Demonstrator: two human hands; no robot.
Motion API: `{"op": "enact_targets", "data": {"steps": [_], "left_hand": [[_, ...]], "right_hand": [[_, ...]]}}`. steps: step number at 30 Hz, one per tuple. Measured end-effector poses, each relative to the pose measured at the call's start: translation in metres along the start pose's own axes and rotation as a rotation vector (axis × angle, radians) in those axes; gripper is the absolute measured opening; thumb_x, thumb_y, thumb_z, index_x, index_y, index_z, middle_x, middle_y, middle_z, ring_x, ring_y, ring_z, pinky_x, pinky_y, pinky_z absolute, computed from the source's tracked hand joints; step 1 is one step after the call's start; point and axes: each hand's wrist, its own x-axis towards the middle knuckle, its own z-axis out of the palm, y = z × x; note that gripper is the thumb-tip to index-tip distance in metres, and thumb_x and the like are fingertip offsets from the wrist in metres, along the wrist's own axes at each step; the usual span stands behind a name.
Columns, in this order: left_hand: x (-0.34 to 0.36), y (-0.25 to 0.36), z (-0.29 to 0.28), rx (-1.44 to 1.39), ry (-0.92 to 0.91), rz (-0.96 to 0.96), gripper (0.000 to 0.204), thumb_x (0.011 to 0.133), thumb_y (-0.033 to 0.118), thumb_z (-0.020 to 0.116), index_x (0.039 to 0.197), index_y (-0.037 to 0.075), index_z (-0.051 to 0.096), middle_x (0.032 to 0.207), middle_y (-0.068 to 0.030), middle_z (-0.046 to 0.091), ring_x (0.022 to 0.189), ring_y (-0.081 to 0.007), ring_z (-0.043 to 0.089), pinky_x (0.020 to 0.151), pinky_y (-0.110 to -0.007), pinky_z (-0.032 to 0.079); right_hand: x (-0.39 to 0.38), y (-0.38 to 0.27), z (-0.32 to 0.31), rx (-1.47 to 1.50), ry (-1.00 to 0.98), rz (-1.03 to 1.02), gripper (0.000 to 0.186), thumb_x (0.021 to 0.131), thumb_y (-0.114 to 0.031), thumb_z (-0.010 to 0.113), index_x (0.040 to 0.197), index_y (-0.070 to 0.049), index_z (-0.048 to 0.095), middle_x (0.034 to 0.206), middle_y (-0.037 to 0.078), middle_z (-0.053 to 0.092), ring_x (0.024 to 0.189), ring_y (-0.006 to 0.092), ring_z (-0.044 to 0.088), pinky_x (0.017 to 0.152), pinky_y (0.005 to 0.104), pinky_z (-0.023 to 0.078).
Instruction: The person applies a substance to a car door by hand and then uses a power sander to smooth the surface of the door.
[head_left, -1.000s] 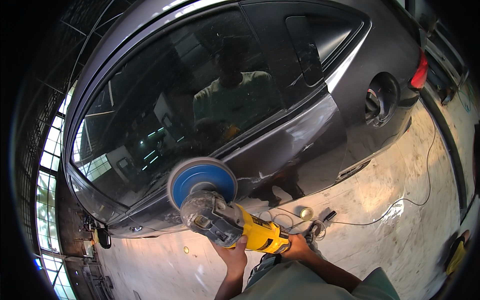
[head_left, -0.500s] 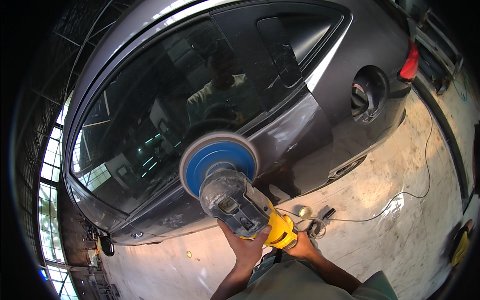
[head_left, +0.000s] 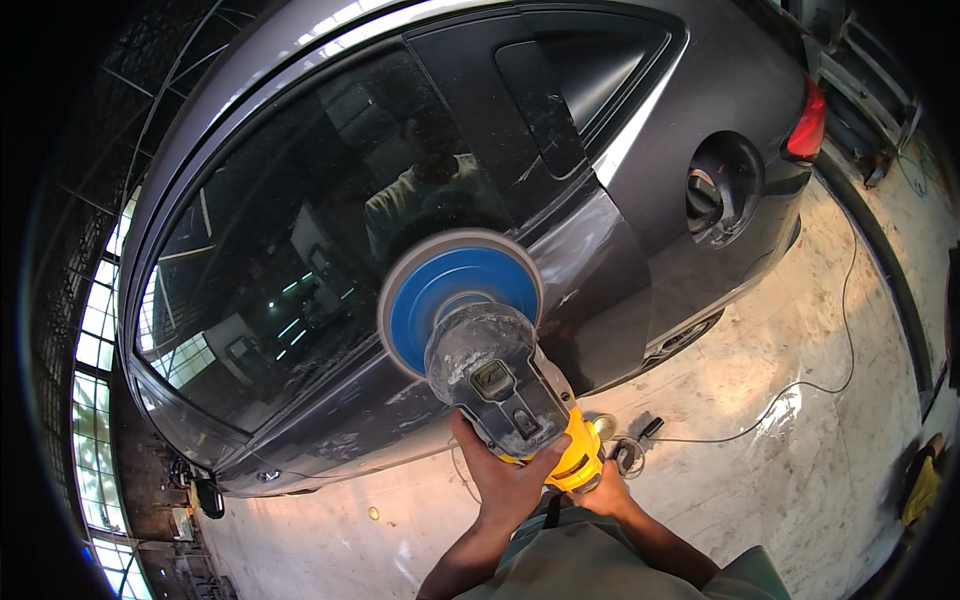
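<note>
A yellow and grey power polisher (head_left: 500, 380) with a round blue backing pad (head_left: 430, 300) lies over the dark grey car's rear side panel just below the window (head_left: 260, 260), its pad blurred as if spinning. My left hand (head_left: 505, 480) grips the grey housing near the head from the left. My right hand (head_left: 600, 490) is closed round the yellow rear part of the tool, partly hidden behind it. To the right of the pad, pale smeared compound (head_left: 585, 240) marks the car's panel.
An open round recess (head_left: 720, 190) sits on the car's rear quarter, beside a red tail light (head_left: 805, 125). A cable (head_left: 760, 420), a small can (head_left: 604, 425) and coiled cord lie on the pale floor (head_left: 820, 480). A grid window (head_left: 100, 450) is at the left.
The polisher and both hands have shifted rightward along the car, with the pad rising in the picture toward the pale smears. The left hand stays on the tool as its housing turns more upright.
</note>
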Motion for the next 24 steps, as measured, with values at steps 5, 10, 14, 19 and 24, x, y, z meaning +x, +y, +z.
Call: {"op": "enact_targets", "data": {"steps": [5, 10, 14, 19, 24], "left_hand": [[-0.003, -0.011, -0.008, -0.015, 0.010, 0.009, 0.093, 0.068, 0.012, 0.078, 0.136, 0.003, 0.015, 0.122, -0.0118, 0.043, 0.112, -0.0191, 0.048, 0.094, -0.033, 0.041], [-0.017, -0.029, -0.027, -0.068, 0.047, -0.022, 0.095, 0.064, 0.005, 0.079, 0.132, 0.004, 0.013, 0.121, -0.0150, 0.041, 0.110, -0.0223, 0.049, 0.095, -0.036, 0.041], [-0.034, -0.057, -0.059, -0.090, 0.121, -0.013, 0.095, 0.065, 0.007, 0.078, 0.134, 0.003, 0.013, 0.122, -0.0142, 0.041, 0.111, -0.0218, 0.049, 0.096, -0.036, 0.040], [-0.052, -0.080, -0.099, -0.054, 0.216, -0.009, 0.080, 0.065, 0.010, 0.079, 0.127, 0.003, 0.029, 0.117, -0.0112, 0.047, 0.108, -0.0204, 0.051, 0.095, -0.035, 0.041], [-0.081, -0.122, -0.154, -0.010, 0.371, -0.057, 0.072, 0.064, 0.007, 0.075, 0.123, 0.001, 0.036, 0.115, -0.0104, 0.051, 0.105, -0.0205, 0.051, 0.094, -0.034, 0.040]], "right_hand": [[0.002, 0.025, 0.010, -0.080, 0.035, 0.047, 0.040, 0.068, -0.024, 0.075, 0.103, -0.007, 0.065, 0.099, 0.015, 0.067, 0.094, 0.0318, 0.064, 0.081, 0.0380, 0.049], [-0.003, 0.022, 0.011, 0.000, 0.010, -0.044, 0.040, 0.067, -0.022, 0.075, 0.103, -0.008, 0.065, 0.101, 0.014, 0.067, 0.097, 0.0294, 0.063, 0.083, 0.0356, 0.049], [-0.003, 0.022, 0.022, -0.126, -0.030, -0.017, 0.032, 0.067, -0.024, 0.075, 0.095, -0.010, 0.067, 0.091, 0.014, 0.068, 0.091, 0.0294, 0.065, 0.079, 0.0358, 0.050], [0.003, 0.065, 0.049, -0.324, -0.070, -0.081, 0.025, 0.067, -0.029, 0.073, 0.084, -0.012, 0.067, 0.079, 0.014, 0.066, 0.080, 0.0332, 0.064, 0.072, 0.0400, 0.052], [0.007, 0.074, 0.083, -0.466, -0.153, -0.033, 0.028, 0.063, -0.030, 0.074, 0.084, -0.014, 0.066, 0.079, 0.012, 0.066, 0.079, 0.0337, 0.063, 0.073, 0.0418, 0.051]]}}
